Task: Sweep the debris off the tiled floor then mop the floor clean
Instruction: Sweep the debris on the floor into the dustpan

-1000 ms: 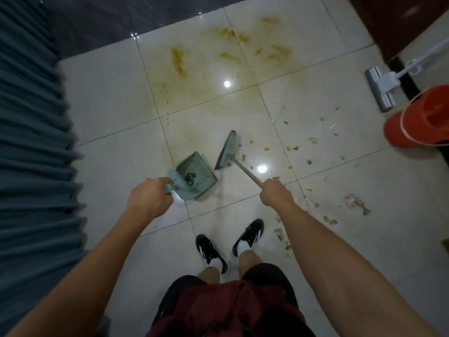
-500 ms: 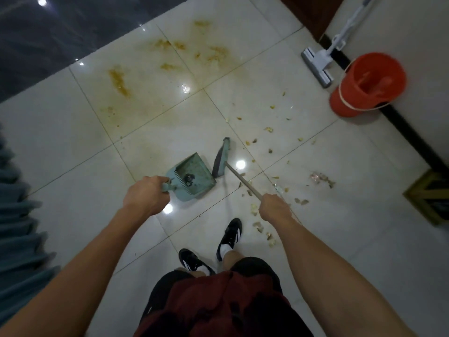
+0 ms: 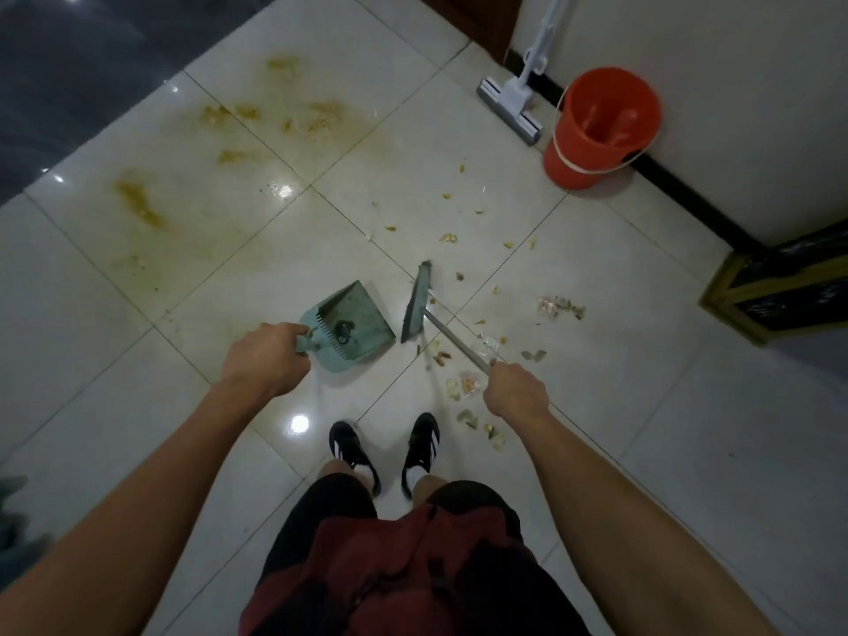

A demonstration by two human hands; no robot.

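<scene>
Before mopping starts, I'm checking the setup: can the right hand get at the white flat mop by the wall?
Probably not yet: the right hand grips the broom's metal handle, and the white flat mop stands well beyond it, across debris-strewn tiles.

Far right: dark box w/ yellowish wooden edging, on floor beside white wall w/ black skirting. Top centre: brown door panel. Upper left: dark glossy surface. Lower left edge: grey-blue fabric, blurred.
</scene>
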